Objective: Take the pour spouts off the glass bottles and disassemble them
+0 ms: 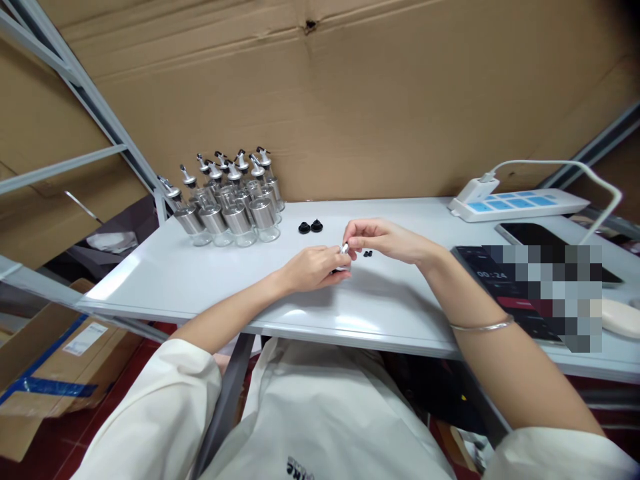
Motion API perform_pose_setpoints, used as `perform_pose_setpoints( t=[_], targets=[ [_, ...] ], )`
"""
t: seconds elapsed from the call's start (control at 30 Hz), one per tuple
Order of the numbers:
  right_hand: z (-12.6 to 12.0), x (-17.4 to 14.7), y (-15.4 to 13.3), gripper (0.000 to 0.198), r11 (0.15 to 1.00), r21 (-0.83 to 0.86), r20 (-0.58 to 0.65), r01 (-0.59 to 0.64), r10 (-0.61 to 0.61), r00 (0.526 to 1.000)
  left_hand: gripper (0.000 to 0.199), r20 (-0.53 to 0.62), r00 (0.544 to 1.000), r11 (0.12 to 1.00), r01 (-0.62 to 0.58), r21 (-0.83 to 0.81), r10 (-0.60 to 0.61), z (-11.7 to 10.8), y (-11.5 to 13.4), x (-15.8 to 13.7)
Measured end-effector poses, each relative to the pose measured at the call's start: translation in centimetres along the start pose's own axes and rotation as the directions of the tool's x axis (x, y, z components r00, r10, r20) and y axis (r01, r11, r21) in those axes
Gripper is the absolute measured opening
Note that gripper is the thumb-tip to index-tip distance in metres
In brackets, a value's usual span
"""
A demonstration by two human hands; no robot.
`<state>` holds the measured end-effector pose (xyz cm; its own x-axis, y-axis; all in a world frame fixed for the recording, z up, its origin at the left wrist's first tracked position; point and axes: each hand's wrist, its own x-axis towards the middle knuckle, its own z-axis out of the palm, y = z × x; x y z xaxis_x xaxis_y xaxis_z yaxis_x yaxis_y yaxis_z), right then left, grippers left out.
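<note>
My left hand [313, 268] is closed round a small silver pour spout [345, 249], its fingers hiding most of the part. At the tip of that spout, the thumb and fingertips of my right hand [385, 240] are pinched together. Just behind my left hand lie two black round stoppers [317, 226] on the white table [280, 307]. A few tiny black pieces [368, 253] rest under my right hand. Several glass bottles [240, 217] with steel sleeves and silver spouts stand grouped at the back left.
A power strip [520, 205] with a plugged-in white charger [477, 189] sits at the back right. In front of it lie a dark phone [530, 233] and another phone showing a timer [493, 275]. Cardboard [400, 100] walls the back; a metal rack [100, 120] rises at left.
</note>
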<state>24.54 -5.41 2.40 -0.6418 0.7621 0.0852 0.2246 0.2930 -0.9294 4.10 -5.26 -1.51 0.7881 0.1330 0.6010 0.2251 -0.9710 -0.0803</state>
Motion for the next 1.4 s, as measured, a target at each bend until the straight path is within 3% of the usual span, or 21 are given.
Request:
perform_pose_setpoints(
  t=[0.23, 0.47, 0.7, 0.87, 1.07, 1.17, 1.4],
  targets=[
    [0.6, -0.1, -0.6, 0.036, 0.999, -0.038, 0.098, -0.004, 0.007, 0.995, 0.037, 0.108, 0.994, 1.000, 0.011, -0.003, -0.011, 0.0, 0.0, 0.0],
    [0.7, -0.1, -0.9, 0.040, 0.991, -0.133, 0.109, 0.006, 0.009, 0.994, 0.040, 0.129, 0.992, 0.995, -0.017, 0.095, 0.004, -0.2, -0.1, 0.0],
    [1.2, 0.1, -0.8, 0.039, 0.993, 0.023, 0.098, -0.114, 0.111, 0.989, 0.038, 0.096, 0.994, 0.990, -0.071, 0.123, 0.059, 0.0, 0.1, 0.1],
    [1.4, 0.3, -0.9, 0.041, 0.992, 0.028, 0.051, -0.124, 0.123, 0.991, 0.038, 0.102, 0.993, 0.990, -0.069, 0.125, 0.057, -0.1, 0.0, 0.2],
    [1.1, 0.1, -1.0, 0.046, 1.000, -0.017, -0.044, -0.026, 0.025, 0.999, 0.040, 0.081, 0.997, 0.996, -0.007, 0.087, 0.000, -0.4, -0.3, 0.2],
    [0.8, 0.0, -0.9, 0.045, 0.996, -0.088, -0.043, 0.008, -0.012, 0.999, 0.040, 0.073, 0.997, 0.996, -0.009, 0.090, 0.002, -0.4, -0.4, 0.2],
    [0.6, 0.0, -0.5, 0.044, 0.997, -0.072, -0.032, 0.039, -0.041, 0.999, 0.038, 0.024, 0.999, 0.997, -0.033, 0.067, 0.032, -0.3, -0.6, 0.1]
  ],
)
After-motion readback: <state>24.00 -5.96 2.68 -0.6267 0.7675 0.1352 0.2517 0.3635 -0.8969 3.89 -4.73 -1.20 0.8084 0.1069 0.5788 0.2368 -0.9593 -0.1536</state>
